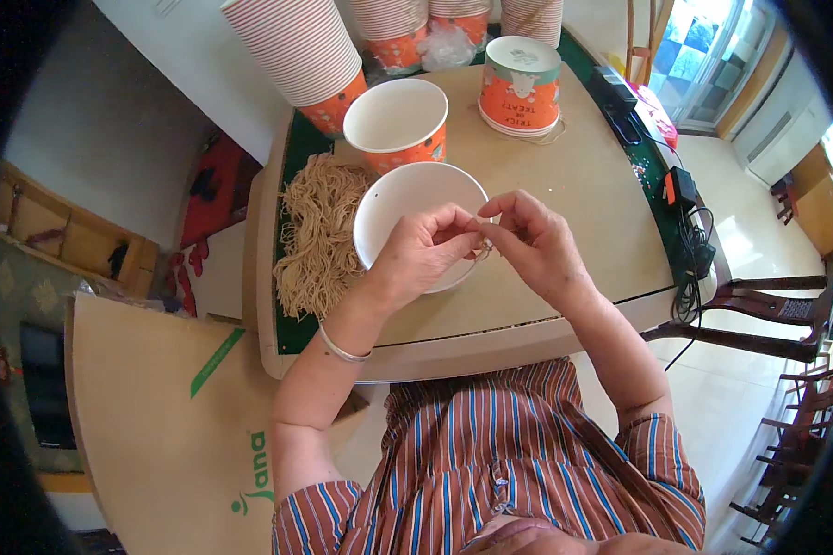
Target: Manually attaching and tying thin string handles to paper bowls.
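In front of me a white-lined paper bucket (pixel 379 217) stands with its mouth up. A small dark spot, perhaps a hole, shows on its inner wall. Over its right rim, my left hand (pixel 426 245) and my right hand (pixel 537 245) meet, thumbs and forefingers pinched together. A bit of thin beige cord (pixel 485 246) shows below the fingertips; the rest is hidden by the fingers. To the left of the bucket lies a loose heap of beige cords (pixel 319 236). Another open orange paper bucket (pixel 396 116) stands just behind.
Tall stacks of nested paper buckets (pixel 296 55) line the table's back edge, beside a crumpled clear plastic bag (pixel 446 46). An upturned orange bucket (pixel 518 92) sits back right with cord by its rim. Black adapters and cables (pixel 690 250) run along the right edge; a large cardboard box (pixel 157 398) stands left.
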`<action>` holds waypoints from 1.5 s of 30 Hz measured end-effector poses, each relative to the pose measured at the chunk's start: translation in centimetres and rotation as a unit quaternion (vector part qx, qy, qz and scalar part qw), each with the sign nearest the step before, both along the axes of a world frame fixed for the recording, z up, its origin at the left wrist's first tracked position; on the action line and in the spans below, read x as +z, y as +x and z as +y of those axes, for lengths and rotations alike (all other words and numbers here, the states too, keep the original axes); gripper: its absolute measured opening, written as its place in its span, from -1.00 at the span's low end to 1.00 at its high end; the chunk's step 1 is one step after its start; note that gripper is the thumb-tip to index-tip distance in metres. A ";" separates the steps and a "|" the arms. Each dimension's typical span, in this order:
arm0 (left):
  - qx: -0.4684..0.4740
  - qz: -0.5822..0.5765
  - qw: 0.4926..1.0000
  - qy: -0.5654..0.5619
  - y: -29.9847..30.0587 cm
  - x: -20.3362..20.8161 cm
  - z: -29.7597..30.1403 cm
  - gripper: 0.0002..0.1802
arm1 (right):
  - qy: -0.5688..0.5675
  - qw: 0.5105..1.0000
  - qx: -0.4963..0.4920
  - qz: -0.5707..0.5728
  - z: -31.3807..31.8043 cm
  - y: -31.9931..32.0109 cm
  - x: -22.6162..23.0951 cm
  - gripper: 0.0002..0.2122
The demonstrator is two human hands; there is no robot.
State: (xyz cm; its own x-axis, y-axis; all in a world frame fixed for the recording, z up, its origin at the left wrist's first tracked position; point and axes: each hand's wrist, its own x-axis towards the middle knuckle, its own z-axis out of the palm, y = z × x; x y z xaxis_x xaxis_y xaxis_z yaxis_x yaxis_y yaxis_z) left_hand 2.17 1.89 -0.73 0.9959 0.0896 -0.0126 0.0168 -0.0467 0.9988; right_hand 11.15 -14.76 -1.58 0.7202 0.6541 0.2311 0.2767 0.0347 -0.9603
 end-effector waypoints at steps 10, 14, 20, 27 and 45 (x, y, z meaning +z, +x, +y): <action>-0.017 -0.007 1.000 0.020 0.1 -0.3 0.2 -0.86 | -0.028 0.999 0.034 -0.014 0.1 0.8 0.7 -0.88; -0.005 -0.014 1.000 0.025 0.0 -0.1 0.2 -0.87 | -0.028 0.999 0.024 -0.009 -0.2 0.7 -0.2 -0.89; 0.017 -0.012 0.999 0.043 -0.2 0.0 0.2 -0.92 | -0.088 0.993 0.080 0.020 -0.8 0.8 -0.1 -0.84; 0.007 -0.014 1.000 0.006 -0.3 0.2 -0.2 -0.94 | -0.128 0.989 0.072 -0.026 -0.6 0.3 -0.1 -0.85; 0.014 0.055 0.991 0.123 -1.0 0.0 0.0 -0.80 | -0.074 0.996 0.038 0.028 -0.2 -0.1 -2.2 -0.87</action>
State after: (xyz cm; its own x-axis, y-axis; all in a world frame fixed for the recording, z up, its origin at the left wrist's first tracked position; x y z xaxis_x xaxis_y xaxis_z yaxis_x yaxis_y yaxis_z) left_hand 1.16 1.87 -0.75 0.9869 0.1302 -0.0949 0.1290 -0.2860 0.9495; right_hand 11.05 -14.98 -3.76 0.6762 0.7313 0.0897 0.2252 -0.0893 -0.9702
